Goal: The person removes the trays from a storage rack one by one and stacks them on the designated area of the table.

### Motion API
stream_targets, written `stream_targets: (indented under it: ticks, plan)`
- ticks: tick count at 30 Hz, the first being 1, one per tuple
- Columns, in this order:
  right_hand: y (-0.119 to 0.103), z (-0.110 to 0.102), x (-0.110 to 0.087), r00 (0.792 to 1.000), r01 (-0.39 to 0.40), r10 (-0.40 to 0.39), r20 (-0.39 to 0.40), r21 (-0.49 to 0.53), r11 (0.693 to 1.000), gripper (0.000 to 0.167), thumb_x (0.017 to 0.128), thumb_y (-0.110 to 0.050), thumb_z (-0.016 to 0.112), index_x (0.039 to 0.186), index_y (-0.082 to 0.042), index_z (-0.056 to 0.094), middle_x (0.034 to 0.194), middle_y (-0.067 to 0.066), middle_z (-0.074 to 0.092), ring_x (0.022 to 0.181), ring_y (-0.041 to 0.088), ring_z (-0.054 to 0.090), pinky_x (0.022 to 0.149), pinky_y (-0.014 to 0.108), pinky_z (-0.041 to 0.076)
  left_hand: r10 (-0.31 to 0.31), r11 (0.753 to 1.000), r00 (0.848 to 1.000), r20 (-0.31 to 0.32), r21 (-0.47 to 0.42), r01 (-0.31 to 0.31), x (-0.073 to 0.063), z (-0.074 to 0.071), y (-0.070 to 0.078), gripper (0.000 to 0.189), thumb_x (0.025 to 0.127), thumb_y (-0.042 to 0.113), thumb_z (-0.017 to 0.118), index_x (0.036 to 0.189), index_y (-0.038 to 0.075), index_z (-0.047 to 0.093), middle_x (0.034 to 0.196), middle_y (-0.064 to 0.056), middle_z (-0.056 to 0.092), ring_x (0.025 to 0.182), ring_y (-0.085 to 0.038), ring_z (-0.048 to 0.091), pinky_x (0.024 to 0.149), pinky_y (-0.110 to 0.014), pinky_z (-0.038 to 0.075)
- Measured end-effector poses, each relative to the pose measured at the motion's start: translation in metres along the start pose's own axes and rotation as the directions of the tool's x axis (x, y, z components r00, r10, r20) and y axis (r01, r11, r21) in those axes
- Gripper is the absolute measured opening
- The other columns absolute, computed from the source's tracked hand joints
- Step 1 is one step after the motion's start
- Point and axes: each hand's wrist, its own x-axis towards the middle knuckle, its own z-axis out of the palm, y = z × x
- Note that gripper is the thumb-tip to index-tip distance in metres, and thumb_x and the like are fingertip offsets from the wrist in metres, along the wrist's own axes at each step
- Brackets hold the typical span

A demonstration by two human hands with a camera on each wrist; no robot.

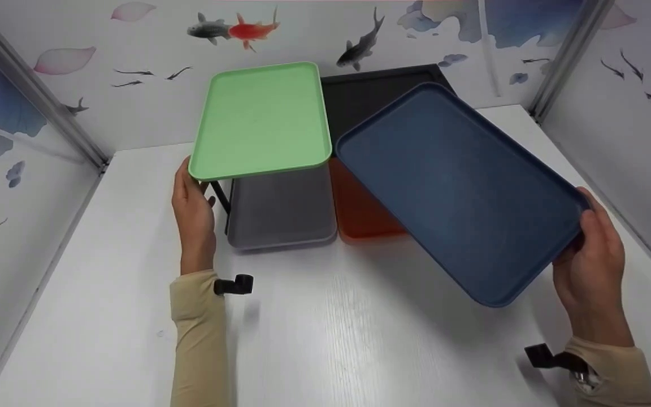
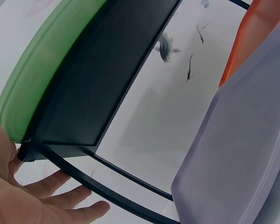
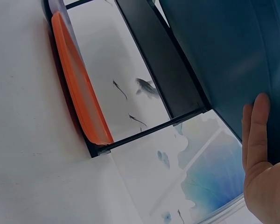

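Observation:
My left hand touches the front left corner of a light green tray, which lies on the upper level of a black two-level rack. In the left wrist view several fingers extend beside the rack's side bar. With my right hand I grip a dark blue tray by its right end, fingers spread along its underside. The blue tray is raised and tilted, its far left corner by the green tray. On the lower level a grey tray and an orange tray lie side by side.
The rack's black upper shelf shows bare to the right of the green tray, partly behind the blue one. A white table carries the rack. White walls with painted fish and petals enclose the back and sides.

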Motion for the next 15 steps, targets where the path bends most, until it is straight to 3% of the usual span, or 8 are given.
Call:
stream_targets:
  ticks: [15]
  plan:
    - [0.0020, 0.0010, -0.0020, 0.999, 0.002, -0.001, 0.041, -0.025, 1.000, 0.048, 0.110, -0.014, 0.048, 0.156, -0.003, 0.036, 0.151, 0.014, 0.038, 0.127, 0.018, 0.056, 0.101, 0.024, 0.052, 0.006, 1.000, 1.000, 0.000, 0.002, -0.006, 0.0004, -0.0005, -0.0009, 0.052, 0.110, 0.047, 0.031, 0.156, 0.025, 0.042, 0.157, 0.004, 0.045, 0.144, -0.022, 0.045, 0.116, -0.054, 0.035]
